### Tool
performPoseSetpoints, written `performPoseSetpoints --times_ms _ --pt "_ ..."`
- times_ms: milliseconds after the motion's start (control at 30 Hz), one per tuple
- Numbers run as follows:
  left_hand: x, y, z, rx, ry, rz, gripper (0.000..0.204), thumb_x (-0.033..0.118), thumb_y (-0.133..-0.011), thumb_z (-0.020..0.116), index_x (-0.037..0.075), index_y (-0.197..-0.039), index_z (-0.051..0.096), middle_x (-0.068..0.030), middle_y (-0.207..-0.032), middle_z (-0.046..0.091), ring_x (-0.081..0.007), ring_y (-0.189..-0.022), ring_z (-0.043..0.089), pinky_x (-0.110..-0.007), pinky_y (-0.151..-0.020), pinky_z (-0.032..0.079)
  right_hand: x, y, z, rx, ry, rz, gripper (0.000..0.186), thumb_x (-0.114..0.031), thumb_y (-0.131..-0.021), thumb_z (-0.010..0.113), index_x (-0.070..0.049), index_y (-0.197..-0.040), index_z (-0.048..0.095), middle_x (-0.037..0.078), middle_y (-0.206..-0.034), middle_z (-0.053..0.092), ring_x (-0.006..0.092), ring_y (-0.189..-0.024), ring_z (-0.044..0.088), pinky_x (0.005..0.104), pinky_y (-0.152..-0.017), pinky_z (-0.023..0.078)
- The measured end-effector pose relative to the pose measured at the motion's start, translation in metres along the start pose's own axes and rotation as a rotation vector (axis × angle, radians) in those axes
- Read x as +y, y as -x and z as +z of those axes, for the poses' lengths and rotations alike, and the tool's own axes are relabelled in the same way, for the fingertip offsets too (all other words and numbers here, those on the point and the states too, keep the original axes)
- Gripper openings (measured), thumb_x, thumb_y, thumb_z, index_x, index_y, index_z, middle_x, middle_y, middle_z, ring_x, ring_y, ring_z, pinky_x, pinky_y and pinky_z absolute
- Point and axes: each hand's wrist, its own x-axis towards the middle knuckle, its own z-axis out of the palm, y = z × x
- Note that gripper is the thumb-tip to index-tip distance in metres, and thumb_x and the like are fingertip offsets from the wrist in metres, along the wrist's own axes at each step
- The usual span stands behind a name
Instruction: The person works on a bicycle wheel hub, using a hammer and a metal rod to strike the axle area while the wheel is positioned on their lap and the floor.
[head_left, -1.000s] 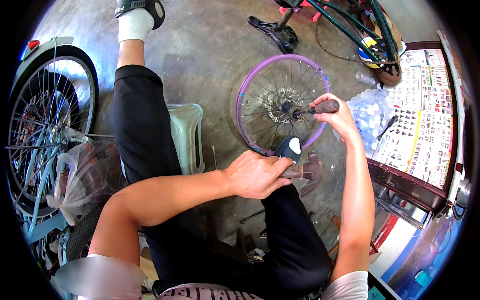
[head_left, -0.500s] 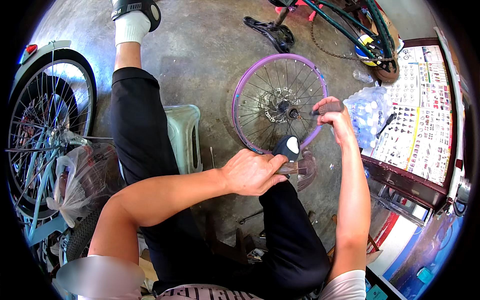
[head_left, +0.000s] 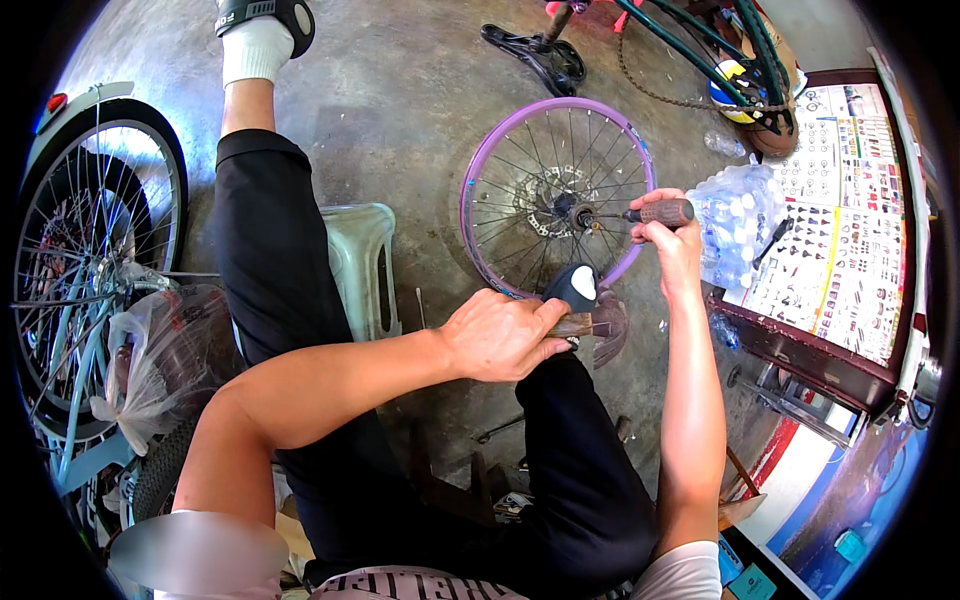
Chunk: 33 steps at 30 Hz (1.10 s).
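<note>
We wore black trousers (head_left: 272,225), a pale shirt (head_left: 410,584) with dark print, and short white sleeves (head_left: 690,573) nearer us than either grip. Just past our left hand (head_left: 503,338) showed a dark shoe (head_left: 572,288) with a white patch; farther beyond, a white sock (head_left: 254,52).

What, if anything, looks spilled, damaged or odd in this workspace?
Nothing looks spilled. The purple wheel near the right hand looks odd: it has no tyre, unlike the black-tyred wheel at far left.

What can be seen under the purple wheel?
Grey floor shows through the purple wheel. Whatever lies directly under its hub and disc, or behind the shoe overlapping its near edge, is covered.
</note>
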Motion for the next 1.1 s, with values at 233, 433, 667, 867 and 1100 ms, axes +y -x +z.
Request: performPoseSetpoints --times_ms 233,433,667,867,1100 --pt "0.0 0.0 -0.003 -0.025 -0.013 -0.001 0.044 0.037 -0.098 0.066 0.005 -0.127 0.054 -0.0194 -0.091 0.072 -0.0422 -0.077 0.07 -0.051 -0.062 0.055 0.005 0.0 0.017 0.002 0.027 0.018 0.032 0.0 -0.079 0.061 -0.005 -0.111 0.062 0.009 -0.104 0.072 0.0156 -0.077 0.068 0.0317 -0.071 0.057" --pt "0.0 -0.003 -0.006 -0.026 -0.016 -0.021 0.043 0.036 -0.099 0.066 0.006 -0.126 0.053 -0.0195 -0.09 0.072 -0.0426 -0.077 0.07 -0.053 -0.062 0.054 0.005 0.002 0.019 -0.062 0.276 -0.044 0.028 0.003 -0.076 0.062 -0.005 -0.103 0.064 0.004 -0.094 0.073 0.015 -0.083 0.07 0.032 -0.073 0.055" --pt "-0.003 -0.003 -0.008 -0.085 -0.051 -0.058 0.042 0.039 -0.1 0.063 0.005 -0.125 0.057 -0.0192 -0.089 0.072 -0.0415 -0.078 0.07 -0.052 -0.064 0.055 0.011 0.018 0.024 -0.235 0.622 -0.398 0.03 0.003 -0.072 0.063 -0.005 -0.101 0.065 0.011 -0.098 0.071 0.0309 -0.093 0.072 0.0362 -0.082 0.055" --pt "-0.003 -0.001 -0.014 -0.275 -0.116 -0.027 0.043 0.041 -0.101 0.06 0.004 -0.121 0.059 -0.0175 -0.086 0.072 -0.0398 -0.078 0.072 -0.052 -0.066 0.057 0.035 0.046 0.025 -0.256 0.78 -0.571 0.038 -0.004 -0.064 0.069 -0.007 -0.101 0.065 0.01 -0.111 0.07 0.0347 -0.101 0.069 0.0427 -0.086 0.057" --pt "-0.004 -0.008 -0.028 -0.472 -0.224 -0.029 0.043 0.042 -0.102 0.058 0.002 -0.118 0.061 -0.0189 -0.089 0.074 -0.0398 -0.084 0.074 -0.05 -0.072 0.058 0.066 0.071 0.022 -0.294 0.999 -0.773 0.04 -0.011 -0.063 0.078 -0.01 -0.102 0.067 0.005 -0.116 0.068 0.0294 -0.092 0.065 0.0397 -0.081 0.057"
